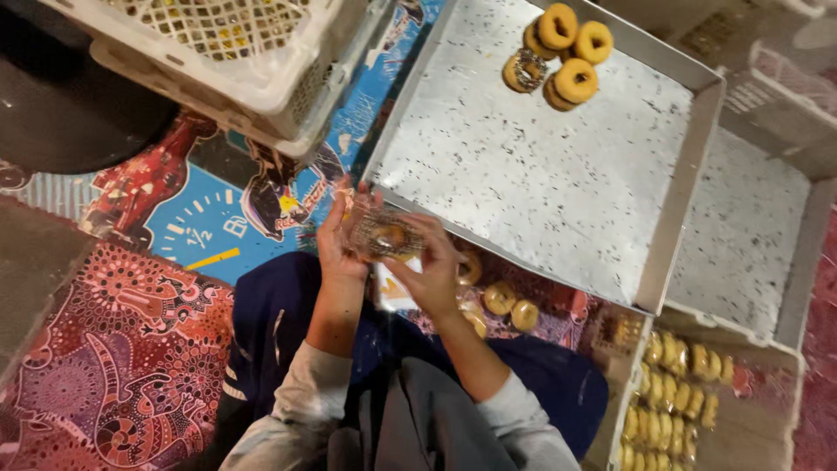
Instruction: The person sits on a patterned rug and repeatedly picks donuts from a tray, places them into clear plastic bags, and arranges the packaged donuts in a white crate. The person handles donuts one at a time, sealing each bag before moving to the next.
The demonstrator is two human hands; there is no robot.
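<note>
The left hand [338,240] and the right hand [429,266] met over the person's lap, fingers curled and pinching between them a small clear packet [382,235] with a ring-shaped pastry inside; the left hand gripped its left end with the fingertips up, the right closed on its right side and lower edge. Just under the hands a pale card or wrapper [392,292] showed, partly hidden by the right hand, so its kind could not be told. Near the right wrist, a few loose ring pastries [501,301] lay on the patterned cloth [113,349] that covered the floor, close to the near edge of a large grey metal tray [523,174]. That tray was mostly bare, speckled with crumbs, and held a small heap of ring pastries [558,52] at its far edge, well apart from the hands. A second grey tray [750,235] lay beside it to the right. At the lower right corner of the view an open box [767,419] held rows of packed pastries [667,392]. To the upper left, stacked white plastic crates [227,52] with lattice bottoms overhung the cloth, and a dark round object [61,113] sat at the far left edge.
</note>
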